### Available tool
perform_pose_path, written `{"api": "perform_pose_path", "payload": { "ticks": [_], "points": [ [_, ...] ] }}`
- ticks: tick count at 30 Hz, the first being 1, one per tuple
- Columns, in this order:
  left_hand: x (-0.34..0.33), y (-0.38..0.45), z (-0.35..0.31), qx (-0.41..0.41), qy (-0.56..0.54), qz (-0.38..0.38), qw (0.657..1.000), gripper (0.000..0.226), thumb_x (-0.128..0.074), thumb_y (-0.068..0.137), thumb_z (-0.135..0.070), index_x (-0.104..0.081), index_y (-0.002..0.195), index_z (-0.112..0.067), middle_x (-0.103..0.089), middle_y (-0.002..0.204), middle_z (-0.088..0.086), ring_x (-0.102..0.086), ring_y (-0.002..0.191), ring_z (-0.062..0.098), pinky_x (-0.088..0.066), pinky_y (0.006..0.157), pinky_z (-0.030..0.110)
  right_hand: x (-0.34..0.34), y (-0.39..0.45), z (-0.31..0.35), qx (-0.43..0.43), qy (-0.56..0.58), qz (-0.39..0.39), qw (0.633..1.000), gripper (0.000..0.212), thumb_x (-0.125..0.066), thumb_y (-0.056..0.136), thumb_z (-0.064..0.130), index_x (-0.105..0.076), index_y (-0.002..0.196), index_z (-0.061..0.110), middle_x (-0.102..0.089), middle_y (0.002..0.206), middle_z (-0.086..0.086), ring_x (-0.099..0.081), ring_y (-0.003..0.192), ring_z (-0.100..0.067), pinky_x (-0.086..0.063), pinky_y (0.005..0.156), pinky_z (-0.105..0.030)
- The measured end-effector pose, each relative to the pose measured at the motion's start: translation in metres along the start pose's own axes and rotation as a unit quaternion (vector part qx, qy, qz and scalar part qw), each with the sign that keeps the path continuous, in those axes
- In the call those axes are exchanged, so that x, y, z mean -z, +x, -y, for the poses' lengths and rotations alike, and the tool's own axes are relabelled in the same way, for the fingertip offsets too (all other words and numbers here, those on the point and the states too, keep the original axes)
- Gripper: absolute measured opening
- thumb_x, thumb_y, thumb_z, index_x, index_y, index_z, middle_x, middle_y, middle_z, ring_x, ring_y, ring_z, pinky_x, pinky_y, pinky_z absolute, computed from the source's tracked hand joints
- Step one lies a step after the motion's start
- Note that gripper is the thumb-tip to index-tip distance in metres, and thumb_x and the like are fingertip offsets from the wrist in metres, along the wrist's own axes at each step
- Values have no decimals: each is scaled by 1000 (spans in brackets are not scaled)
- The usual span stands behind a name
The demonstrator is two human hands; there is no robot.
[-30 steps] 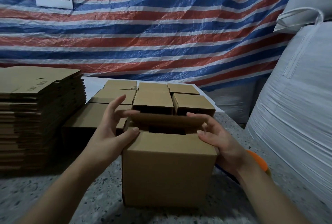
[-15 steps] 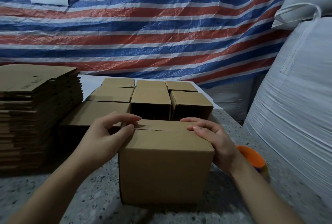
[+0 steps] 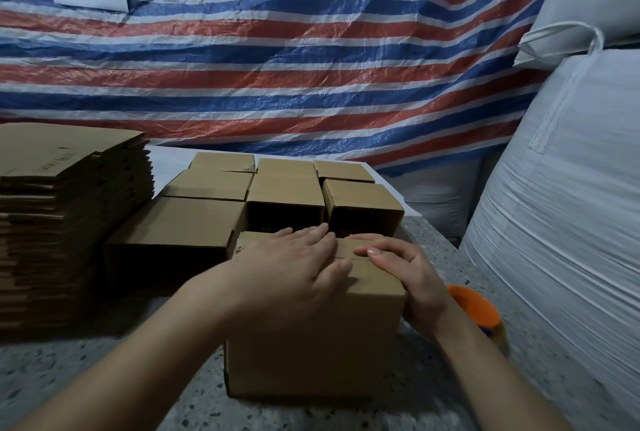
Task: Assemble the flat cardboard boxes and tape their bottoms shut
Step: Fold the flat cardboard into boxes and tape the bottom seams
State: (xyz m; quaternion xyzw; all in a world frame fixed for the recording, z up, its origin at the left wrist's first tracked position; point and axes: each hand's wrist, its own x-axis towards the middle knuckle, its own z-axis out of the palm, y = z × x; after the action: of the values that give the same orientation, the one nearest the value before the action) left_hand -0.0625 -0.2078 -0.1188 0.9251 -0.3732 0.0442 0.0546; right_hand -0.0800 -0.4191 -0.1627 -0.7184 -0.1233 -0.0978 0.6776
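Bare countertop [image 3: 86,371] lower left & strip right of box [image 3: 311,337] give room. Flat stack [image 3: 69,216] blocks left, made-up boxes [image 3: 287,188] behind, white sack [image 3: 571,223] right, orange tape roll [image 3: 478,313] near it.

Behind the one cardboard box [image 3: 311,344] under two hands stand seven assembled boxes [image 3: 285,188]. Left of it rises one stack of flat cartons [image 3: 62,223]; right of it, one orange tape dispenser [image 3: 474,309] and two white bulk sacks [image 3: 571,223].
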Motion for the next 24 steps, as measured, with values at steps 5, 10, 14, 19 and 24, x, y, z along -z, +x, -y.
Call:
{"api": "perform_pose_path", "payload": {
  "ticks": [5,10,14,19,24],
  "points": [
    [1,2,1,-2,3,30,1000,68,-10,99,-60,2,156,-25,7,164,-6,7,148,3,13,111,23,15,-1,2,-34,16,3,999,53,-48,89,60,-65,128,28,-65,131,9,-61,122,-11,-50,100,-33],
    [2,2,-1,-3,-12,43,999,65,-11,101,-57,3,156,-26,8,164,-9,9,147,2,10,116,24,74,1,-9,-150,-524,-132,828,52,-44,90,72,-60,89,22,-62,84,8,-61,79,-10,-49,69,-31],
    [3,1,-3,1,-12,44,999,64,-12,101,-56,1,157,-26,7,164,-8,8,148,3,8,118,26,99,-13,-39,-242,-646,-84,719,64,-39,83,84,-57,78,22,-59,68,4,-56,61,-10,-39,53,-27],
    [7,0,-4,2,-26,58,998,64,-13,101,-56,1,156,-27,8,164,-9,8,148,2,8,118,26,99,-23,-65,-271,-671,-57,688,55,-46,79,84,-51,85,29,-61,78,9,-59,71,-7,-48,62,-28],
    [8,1,-4,5,-35,56,998,65,-15,102,-56,2,156,-27,8,164,-9,8,148,2,8,118,26,100,-19,-59,-241,-681,-87,686,53,-46,86,77,-55,79,26,-61,74,6,-59,65,-9,-44,54,-28]
  ]
}}
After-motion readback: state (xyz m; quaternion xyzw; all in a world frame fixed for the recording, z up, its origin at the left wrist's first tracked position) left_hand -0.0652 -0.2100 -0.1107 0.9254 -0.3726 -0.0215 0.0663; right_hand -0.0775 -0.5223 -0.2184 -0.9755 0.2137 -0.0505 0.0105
